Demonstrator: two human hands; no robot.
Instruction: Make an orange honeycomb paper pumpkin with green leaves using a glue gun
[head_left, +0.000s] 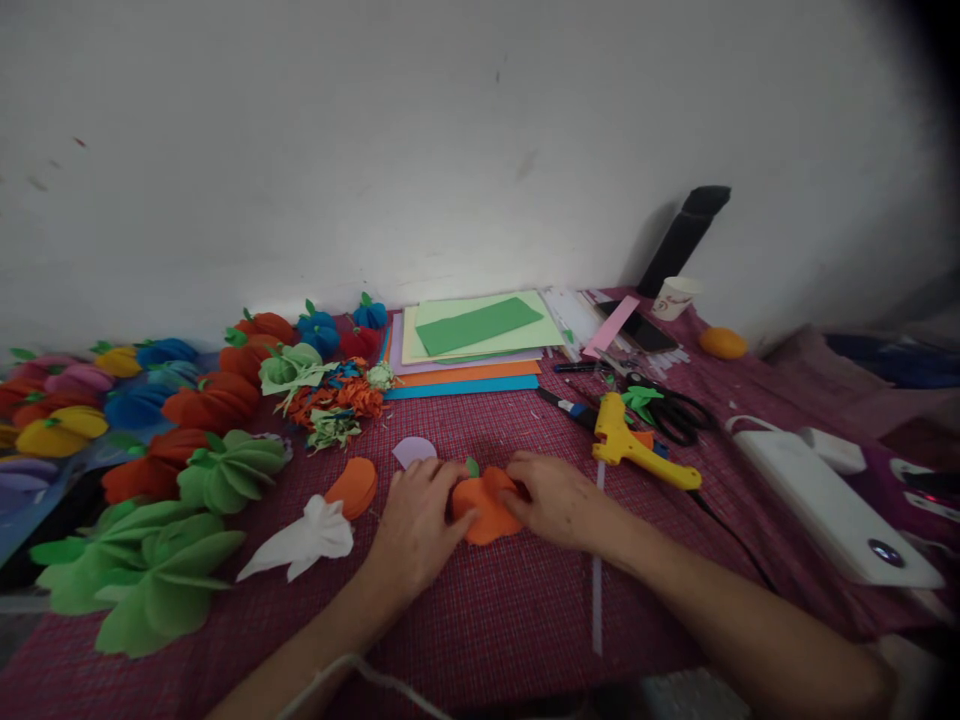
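Note:
An orange paper pumpkin with a small green leaf at its top rests on the checked cloth between my hands. My left hand curls its fingers and thumb about the pumpkin's left side. On the opposite side, my right hand has its bent fingers and thumb on the folded paper. Some of the fingertips are hidden behind the paper. Left of my left hand lie orange paper rounds, a crumpled white tissue and a lilac paper round.
Finished paper pumpkins crowd the left side, beside shredded paper. Coloured sheets are stacked by the wall. To the right are a yellow glue gun with a cable, black scissors, a paper cup and a white power bank.

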